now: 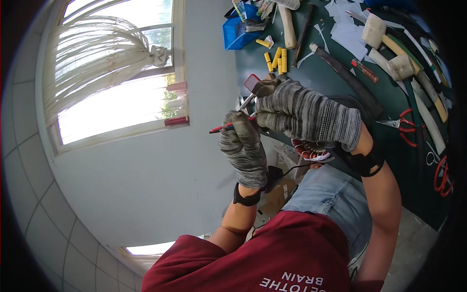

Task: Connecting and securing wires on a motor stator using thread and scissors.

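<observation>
Furthest left of the things in hand is the thin red and black wire (221, 127), whose free end juts out leftward from the left hand (243, 146); that gloved hand is closed in a fist around it, held up in the air above the lap and just short of the desk (389, 102) edge. By its look the wire is very light and limp, smooth enough in its sheath to slide through knit fabric, and likely to kink if bent hard, so a firm pinch close to the worked end would steady it best. Touching it from the right, the right hand (306, 114) is wrapped tight around a small metal tool with a red and black handle (253, 87), whose slim shaft slants down to meet the wire at the left fist. The tool seems stiff, light and hard, best gripped by the handle, as it is. I count one wire, one tool, two grey knit gloves and two dark wristbands. Further right, on the dark green desk, lie about five short yellow pieces (276, 57), one blue tray (236, 31), several pale wooden-handled tools, one long dark rod (348, 78), and red-handled scissors (407, 127) near the right rim; more red handles show at the far edge, too bent by the lens to count.
</observation>
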Available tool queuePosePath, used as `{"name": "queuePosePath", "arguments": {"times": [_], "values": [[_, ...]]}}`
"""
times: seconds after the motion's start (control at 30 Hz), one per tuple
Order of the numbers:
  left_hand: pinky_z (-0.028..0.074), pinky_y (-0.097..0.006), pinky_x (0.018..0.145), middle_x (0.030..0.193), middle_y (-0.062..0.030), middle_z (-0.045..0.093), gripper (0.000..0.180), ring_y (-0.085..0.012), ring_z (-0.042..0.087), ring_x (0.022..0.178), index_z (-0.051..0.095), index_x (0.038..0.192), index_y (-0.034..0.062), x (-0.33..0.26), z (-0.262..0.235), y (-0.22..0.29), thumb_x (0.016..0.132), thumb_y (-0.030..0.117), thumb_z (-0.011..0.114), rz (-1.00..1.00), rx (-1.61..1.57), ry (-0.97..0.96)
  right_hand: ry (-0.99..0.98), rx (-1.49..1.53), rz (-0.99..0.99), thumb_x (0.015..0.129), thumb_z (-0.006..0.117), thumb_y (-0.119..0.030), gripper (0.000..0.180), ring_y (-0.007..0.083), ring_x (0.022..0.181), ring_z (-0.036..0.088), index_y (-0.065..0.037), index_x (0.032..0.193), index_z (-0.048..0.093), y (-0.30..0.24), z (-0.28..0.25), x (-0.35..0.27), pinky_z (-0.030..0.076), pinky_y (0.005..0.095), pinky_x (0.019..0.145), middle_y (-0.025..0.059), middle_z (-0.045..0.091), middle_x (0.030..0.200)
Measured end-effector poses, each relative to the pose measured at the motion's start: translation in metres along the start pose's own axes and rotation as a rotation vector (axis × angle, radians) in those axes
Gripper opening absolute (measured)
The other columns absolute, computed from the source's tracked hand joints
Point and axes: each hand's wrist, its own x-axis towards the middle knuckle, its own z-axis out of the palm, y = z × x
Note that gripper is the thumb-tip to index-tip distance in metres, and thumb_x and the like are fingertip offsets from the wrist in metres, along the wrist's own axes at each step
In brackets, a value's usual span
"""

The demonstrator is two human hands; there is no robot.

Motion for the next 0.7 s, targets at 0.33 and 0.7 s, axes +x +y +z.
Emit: {"name": "queuePosePath", "arguments": {"times": [0.33, 0.7], "values": [[0.044, -0.027, 0.077, 0.091, -0.006, 0.052, 0.02, -0.0124, 0.052, 0.079, 0.048, 0.106, 0.0017, -0.053, 0.049, -0.03, 0.091, 0.011, 0.038, -0.134, -0.263, -0.496, 0.503, 0.029, 0.84, 0.082, 0.059, -0.015, 0.039, 0.0253, 0.089, 0.056, -0.004, 0.119, 0.051, 0.031, -0.009, -0.081, 0.045, 0.0342, 0.082, 0.0159, 0.057, 0.104], [0.048, -0.032, 0.067, 0.095, -0.0161, 0.056, 0.026, -0.0249, 0.058, 0.079, 0.054, 0.101, -0.0016, -0.113, 0.075, -0.055, 0.091, 0.02, 0.045, 0.146, -0.28, -0.459, 0.388, -0.028, 0.869, 0.078, 0.062, -0.015, 0.018, 0.0137, 0.071, 0.053, -0.003, 0.092, 0.062, -0.021, 0.003, -0.109, 0.045, 0.0281, 0.064, 0.0046, 0.053, 0.08]]}}
